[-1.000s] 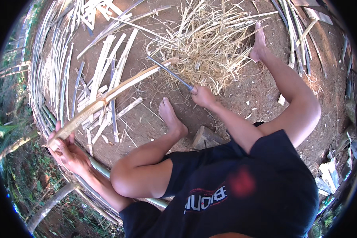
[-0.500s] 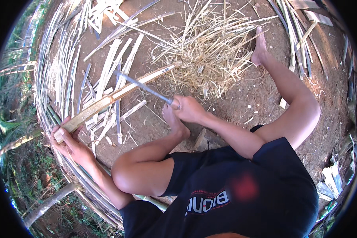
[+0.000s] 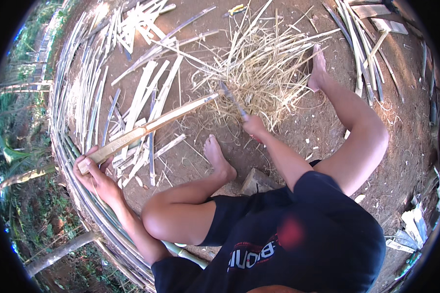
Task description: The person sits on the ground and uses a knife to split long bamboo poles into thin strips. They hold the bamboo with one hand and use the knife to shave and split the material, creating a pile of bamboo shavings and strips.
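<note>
My left hand (image 3: 97, 178) is closed round the near end of a long, pale bamboo strip (image 3: 168, 116). The strip slants up and to the right, a node showing about midway along it. In my right hand (image 3: 255, 128) is a knife (image 3: 235, 100) with a long, narrow blade, the fist covering most of its handle. The blade points away from me and a little left, and its tip is just right of the strip's far end. Whether blade and strip touch I cannot tell. Below that end lies a heap of thin bamboo shavings (image 3: 259, 68).
Split bamboo strips (image 3: 144, 93) lie on the dirt at left, with more (image 3: 362, 49) at upper right. A yellow-handled tool (image 3: 236, 9) is at the top. A wooden block (image 3: 259, 181) sits between my legs. Bamboo poles (image 3: 107, 222) edge the ground at left, above greenery.
My right hand has moved right and away from me with the knife. The blade, earlier across the middle of the bamboo strip, is now at its far end. My left hand keeps its hold.
</note>
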A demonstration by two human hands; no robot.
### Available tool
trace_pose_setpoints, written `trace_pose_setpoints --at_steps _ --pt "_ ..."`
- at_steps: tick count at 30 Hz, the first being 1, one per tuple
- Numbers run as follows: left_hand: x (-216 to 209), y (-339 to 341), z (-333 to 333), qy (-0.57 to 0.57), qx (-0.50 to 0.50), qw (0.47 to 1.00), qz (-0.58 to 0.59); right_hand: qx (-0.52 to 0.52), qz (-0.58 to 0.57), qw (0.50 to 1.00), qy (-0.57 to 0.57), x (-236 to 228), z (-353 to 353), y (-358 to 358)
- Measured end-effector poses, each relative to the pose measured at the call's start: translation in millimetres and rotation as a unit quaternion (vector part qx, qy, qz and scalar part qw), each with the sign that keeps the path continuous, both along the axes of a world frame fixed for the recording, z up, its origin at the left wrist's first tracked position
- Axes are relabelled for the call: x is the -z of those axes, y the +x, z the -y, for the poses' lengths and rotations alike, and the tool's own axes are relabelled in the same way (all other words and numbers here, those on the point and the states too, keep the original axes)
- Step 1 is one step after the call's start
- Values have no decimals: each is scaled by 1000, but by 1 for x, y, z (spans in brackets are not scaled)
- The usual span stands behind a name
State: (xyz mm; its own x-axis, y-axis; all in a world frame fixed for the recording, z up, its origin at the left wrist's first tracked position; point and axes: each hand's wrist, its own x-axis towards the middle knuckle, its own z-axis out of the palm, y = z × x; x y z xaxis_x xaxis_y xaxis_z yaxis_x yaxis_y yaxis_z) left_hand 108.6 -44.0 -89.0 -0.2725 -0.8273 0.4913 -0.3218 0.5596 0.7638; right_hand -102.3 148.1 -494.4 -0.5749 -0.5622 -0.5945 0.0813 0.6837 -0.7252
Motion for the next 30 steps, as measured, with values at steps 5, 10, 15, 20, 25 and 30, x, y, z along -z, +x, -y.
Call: trace_pose_setpoints --at_steps 5,10,15,20,25,30 --pt "1 5 -4 53 22 998 -9 -69 44 996 32 4 -9 -43" --pt "-1 23 4 143 176 967 -120 2 170 985 26 -26 -17 -30" --pt "6 35 17 85 156 971 -162 19 153 987 -35 -77 -7 -3" --pt "10 38 21 60 113 982 -135 -108 -27 974 -196 -174 13 34" --pt "15 48 29 54 133 984 -105 -171 -58 974 -137 -159 9 44" --pt "18 42 34 57 143 984 -95 -149 -2 988 38 -30 -20 -10"
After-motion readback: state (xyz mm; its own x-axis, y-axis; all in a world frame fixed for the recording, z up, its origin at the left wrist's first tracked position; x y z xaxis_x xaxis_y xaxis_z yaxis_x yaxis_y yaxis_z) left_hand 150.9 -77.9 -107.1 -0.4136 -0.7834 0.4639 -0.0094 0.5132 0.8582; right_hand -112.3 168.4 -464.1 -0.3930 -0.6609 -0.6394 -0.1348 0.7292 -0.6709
